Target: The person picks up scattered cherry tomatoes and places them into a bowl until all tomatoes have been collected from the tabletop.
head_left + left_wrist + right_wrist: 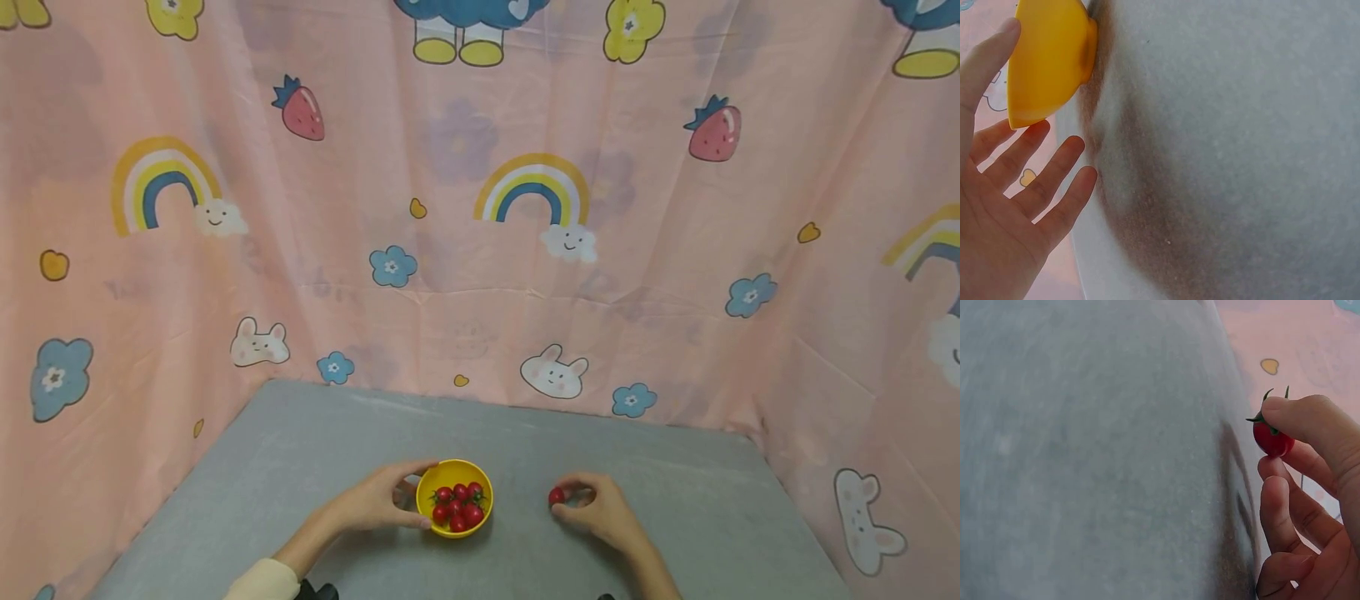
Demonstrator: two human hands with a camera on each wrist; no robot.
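Note:
A yellow bowl (425,484) stands on the grey table, with several red cherry tomatoes (456,507) inside, some with green stems. My left hand (378,500) holds the bowl at its left side, thumb on the near rim and index finger by the far rim. In the left wrist view, the thumb touches the bowl's wall (1047,62) and the lower fingers (1063,209) spread out apart from it. To the right of the bowl, my right hand (600,508) pinches one cherry tomato (1272,439) between thumb and fingertips, its green stem leaves up beside the thumb.
The grey table (337,433) reaches back to a pink curtain (465,317) printed with rainbows, strawberries and flowers, which also hangs along both sides. Dark objects (318,590) show at the bottom edge near the left sleeve (266,581).

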